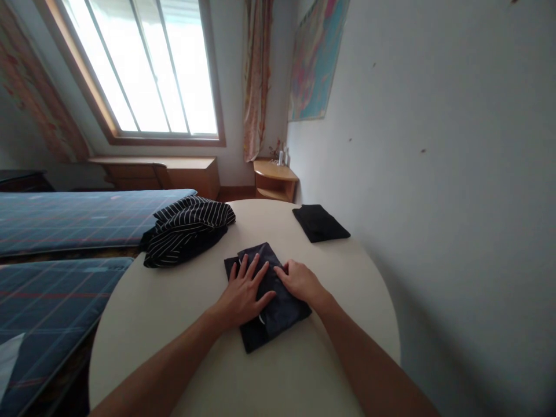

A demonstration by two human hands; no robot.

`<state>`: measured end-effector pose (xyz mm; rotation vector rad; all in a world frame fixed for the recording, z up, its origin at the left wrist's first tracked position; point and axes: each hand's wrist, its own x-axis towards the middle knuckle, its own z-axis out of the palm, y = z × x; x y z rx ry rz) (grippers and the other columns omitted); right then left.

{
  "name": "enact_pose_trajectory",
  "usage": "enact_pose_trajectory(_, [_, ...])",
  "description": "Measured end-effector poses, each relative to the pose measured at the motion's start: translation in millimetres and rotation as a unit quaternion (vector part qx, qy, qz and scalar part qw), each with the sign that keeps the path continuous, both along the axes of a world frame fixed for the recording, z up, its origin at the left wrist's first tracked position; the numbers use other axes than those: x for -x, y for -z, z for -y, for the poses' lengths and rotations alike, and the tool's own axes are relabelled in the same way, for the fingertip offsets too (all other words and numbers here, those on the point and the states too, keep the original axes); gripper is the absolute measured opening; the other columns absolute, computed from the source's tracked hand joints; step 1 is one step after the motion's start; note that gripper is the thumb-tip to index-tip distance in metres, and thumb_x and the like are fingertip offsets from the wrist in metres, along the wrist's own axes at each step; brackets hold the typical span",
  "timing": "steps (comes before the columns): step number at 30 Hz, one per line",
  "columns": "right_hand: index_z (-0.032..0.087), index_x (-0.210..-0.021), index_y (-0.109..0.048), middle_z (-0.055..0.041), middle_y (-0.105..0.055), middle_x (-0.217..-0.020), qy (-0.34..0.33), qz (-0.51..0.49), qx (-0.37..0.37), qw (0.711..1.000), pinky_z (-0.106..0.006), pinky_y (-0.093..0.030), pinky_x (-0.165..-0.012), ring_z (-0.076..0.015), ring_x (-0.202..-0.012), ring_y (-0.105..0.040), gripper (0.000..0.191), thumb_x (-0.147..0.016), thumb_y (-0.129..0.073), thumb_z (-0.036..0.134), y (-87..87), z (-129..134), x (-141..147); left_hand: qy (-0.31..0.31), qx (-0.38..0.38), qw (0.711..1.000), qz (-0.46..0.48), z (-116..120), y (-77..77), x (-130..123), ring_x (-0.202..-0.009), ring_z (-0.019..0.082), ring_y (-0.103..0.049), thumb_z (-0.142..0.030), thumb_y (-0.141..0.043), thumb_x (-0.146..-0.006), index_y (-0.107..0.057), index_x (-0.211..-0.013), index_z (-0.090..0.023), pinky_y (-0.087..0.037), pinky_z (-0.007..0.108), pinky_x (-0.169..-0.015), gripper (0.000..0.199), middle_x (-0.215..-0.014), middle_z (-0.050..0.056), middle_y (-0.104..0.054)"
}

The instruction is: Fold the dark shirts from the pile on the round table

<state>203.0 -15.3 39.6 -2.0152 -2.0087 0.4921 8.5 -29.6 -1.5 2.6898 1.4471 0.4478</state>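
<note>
A dark navy garment, folded into a layered rectangle, lies on the round cream table in front of me. A thin white edge shows near its lower fold; which kind of garment it is I cannot tell. My left hand lies flat on top of it with the fingers spread. At its right edge, my right hand has the fingers curled, pinching the cloth between thumb and fingers.
A crumpled black garment with white stripes sits at the table's left edge. A neatly folded black cloth lies at the back right, near the wall. Plaid mattresses stand to the left. A corner shelf is behind.
</note>
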Motion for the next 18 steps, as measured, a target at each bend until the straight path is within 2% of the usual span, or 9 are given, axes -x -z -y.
enact_pose_trajectory(4, [0.014,-0.105,-0.063,-0.0154,-0.074,-0.1,0.001,-0.059,0.001,0.998,-0.031,-0.047,-0.077,-0.0258,-0.095,-0.07,0.039,-0.096,-0.05,0.05,-2.3,-1,0,0.011,0.002,1.0,0.017,-4,-0.7,1,-0.152,0.04,-0.005,-0.064,-0.038,-0.097,-0.02,-0.159,-0.024,-0.018,0.066,-0.116,0.076,-0.166,0.012,-0.012])
enact_pose_trajectory(9, [0.014,-0.124,-0.051,-0.0119,-0.073,-0.099,-0.018,-0.12,0.005,0.993,-0.029,-0.047,-0.076,-0.0221,-0.09,-0.07,0.037,-0.096,-0.055,0.038,-1.2,-6,-12,0.03,-0.003,0.999,0.036,-4,-2.7,-2,-0.152,0.036,-0.006,-0.06,-0.038,-0.1,-0.017,-0.16,-0.026,-0.016,0.064,-0.117,0.072,-0.167,0.011,-0.01])
enact_pose_trajectory(11, [0.014,-0.126,-0.051,-0.0118,-0.073,-0.1,-0.024,-0.114,0.001,0.993,-0.029,-0.047,-0.079,-0.0221,-0.092,-0.07,0.038,-0.096,-0.055,0.036,0.8,-11,-21,0.018,0.001,0.999,0.027,-1,-1.8,-6,-0.152,0.037,-0.006,-0.059,-0.039,-0.099,-0.022,-0.159,-0.028,-0.016,0.064,-0.117,0.07,-0.167,0.011,-0.01])
enact_pose_trajectory(14, [0.012,-0.124,-0.056,-0.0163,-0.072,-0.112,0.002,-0.075,-0.006,0.997,-0.03,-0.046,-0.088,-0.0243,-0.105,-0.068,0.038,-0.096,-0.054,0.037,2.8,-17,-30,-0.027,0.003,0.999,0.028,4,2.3,-12,-0.151,0.042,-0.006,-0.062,-0.042,-0.097,-0.026,-0.158,-0.027,-0.021,0.065,-0.115,0.072,-0.166,0.014,-0.012])
enact_pose_trajectory(16, [0.012,-0.118,-0.063,-0.0185,-0.071,-0.115,0.023,-0.047,0.006,0.999,-0.032,-0.046,-0.09,-0.0268,-0.11,-0.066,0.04,-0.096,-0.05,0.044,2.3,-20,-32,-0.036,0.006,0.999,0.034,5,5.3,-13,-0.151,0.043,-0.006,-0.065,-0.043,-0.095,-0.027,-0.158,-0.025,-0.024,0.063,-0.115,0.076,-0.166,0.016,-0.013])
enact_pose_trajectory(18, [0.014,-0.111,-0.067,-0.0192,-0.072,-0.112,0.041,-0.025,0.021,0.999,-0.035,-0.047,-0.09,-0.0293,-0.109,-0.067,0.048,-0.097,-0.044,0.054,0.7,-23,-31,-0.019,0.006,0.999,0.037,4,7.3,-13,-0.151,0.042,-0.007,-0.066,-0.043,-0.095,-0.025,-0.158,-0.024,-0.025,0.061,-0.115,0.079,-0.165,0.016,-0.014])
